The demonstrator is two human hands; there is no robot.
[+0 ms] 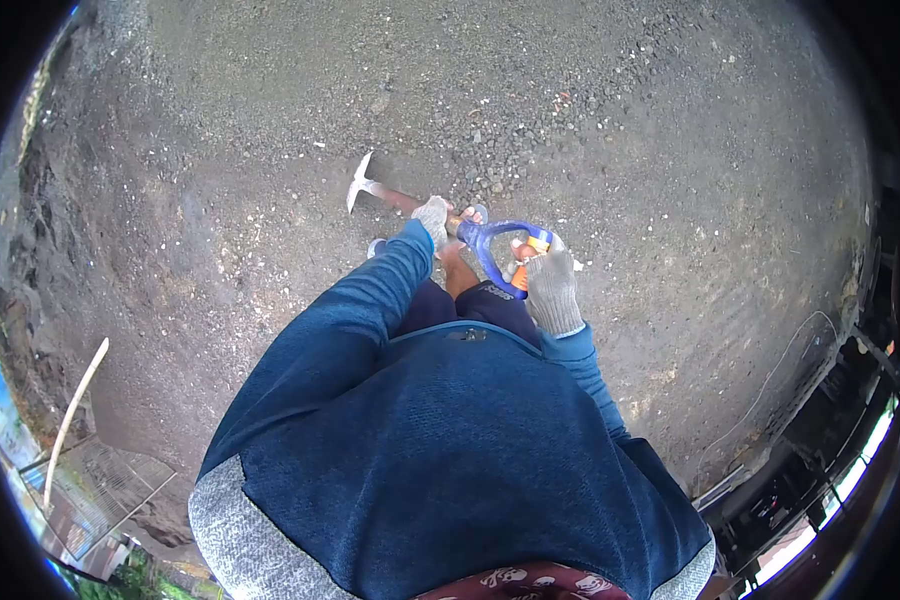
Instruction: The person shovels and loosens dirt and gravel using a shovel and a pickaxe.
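Note:
A shovel (398,199) is held low in front of my body, slanting from upper left to right. Its pale metal head (358,184) points left over the ground, seen nearly edge-on. My left hand (431,220), in a grey knit glove, wraps round the brown shaft. At the other end, my right hand (552,280), gloved too, is closed on the orange bar of the blue D-shaped grip (482,246). Part of the shaft is hidden behind my left glove. Below the tool, my foot (473,214) partly shows.
Rough grey ground (450,90) with loose gravel spreads around me. A pale curved pole (75,420) and a wire mesh panel (120,475) are at lower left. Along the right edge runs a thin cable (770,380) beside a dark structure (785,500).

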